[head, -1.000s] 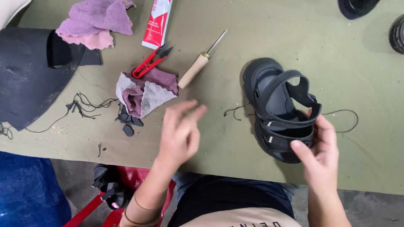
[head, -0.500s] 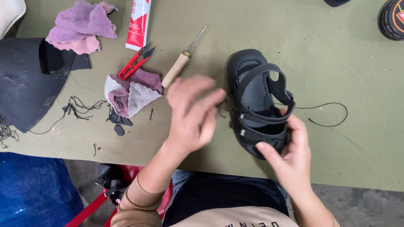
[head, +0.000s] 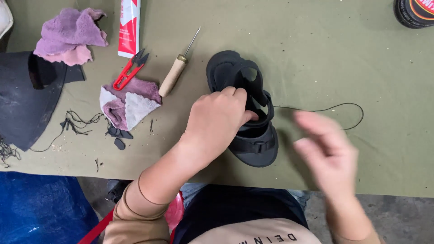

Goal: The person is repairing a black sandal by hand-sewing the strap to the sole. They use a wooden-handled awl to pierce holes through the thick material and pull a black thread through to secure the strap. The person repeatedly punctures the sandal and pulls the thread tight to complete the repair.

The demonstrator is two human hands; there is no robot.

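Now left hand (head: 217, 119) (fingers curled), black strappy sandal (head: 244, 108)

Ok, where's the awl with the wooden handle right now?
In the head view the awl lies on the green table, left of the black sandal, just right of the red thread snips, above the folded cloth.

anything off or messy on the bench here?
Nothing damaged. Minor clutter: loose thread scraps and small dark offcuts lie on the table left of the sandal, and a long black thread trails right from it. The right hand is motion-blurred.
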